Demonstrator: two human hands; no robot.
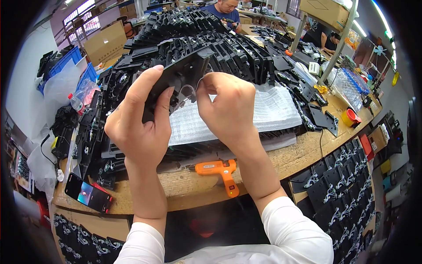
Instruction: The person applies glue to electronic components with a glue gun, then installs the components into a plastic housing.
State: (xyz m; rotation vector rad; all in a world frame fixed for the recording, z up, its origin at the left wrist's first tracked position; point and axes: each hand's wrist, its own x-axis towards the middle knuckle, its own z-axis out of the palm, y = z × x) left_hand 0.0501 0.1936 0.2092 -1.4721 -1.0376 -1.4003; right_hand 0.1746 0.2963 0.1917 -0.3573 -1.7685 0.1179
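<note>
My left hand point(140, 119) grips a black plastic housing point(178, 72) by its edge, thumb on the near face and fingers round the outer side. The housing is raised and tilted above the bench. At its right end, my right hand point(226, 103) pinches a thin pale cable point(187, 90) that loops out from the part. The cable's tip is hidden by the fingers. Below both hands lies a sheet of white foam wrap point(272, 110) spread over stacked black parts. An orange glue gun point(220, 169) rests on the bench near my right forearm.
Large piles of black housings point(237, 50) with cables cover the wooden bench point(281, 154). A phone point(88, 193) lies at the front left edge. Trays of wired housings point(338, 193) stand lower right. A red and yellow tape roll point(350, 117) sits at right. A person point(224, 13) works across the bench.
</note>
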